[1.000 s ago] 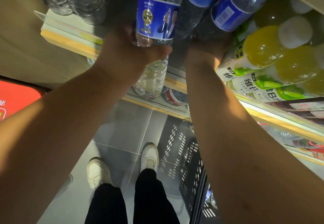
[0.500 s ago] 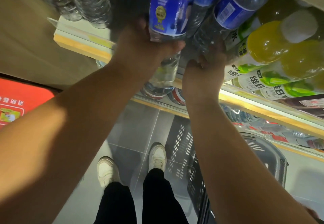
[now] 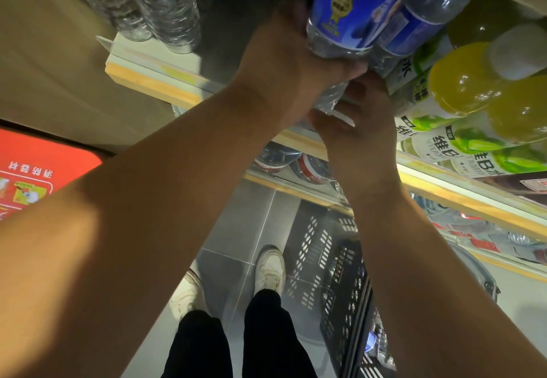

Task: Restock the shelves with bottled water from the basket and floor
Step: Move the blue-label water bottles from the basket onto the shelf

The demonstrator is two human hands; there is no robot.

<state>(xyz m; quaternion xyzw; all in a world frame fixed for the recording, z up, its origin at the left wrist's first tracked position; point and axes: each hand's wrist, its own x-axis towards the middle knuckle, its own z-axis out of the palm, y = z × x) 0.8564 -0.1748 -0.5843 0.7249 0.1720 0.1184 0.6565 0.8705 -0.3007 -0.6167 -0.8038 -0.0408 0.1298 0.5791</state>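
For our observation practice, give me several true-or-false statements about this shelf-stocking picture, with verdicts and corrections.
1. The left hand grips a blue-labelled water bottle. True.
2. The bottles to the right of it hold a red drink. False: the drink bottles there hold a yellow drink and carry green-and-white labels.
3. A dark slotted basket stands on the floor beside the person's feet. True.
4. The person wears black shoes. False: the shoes are white, and the trousers are black.
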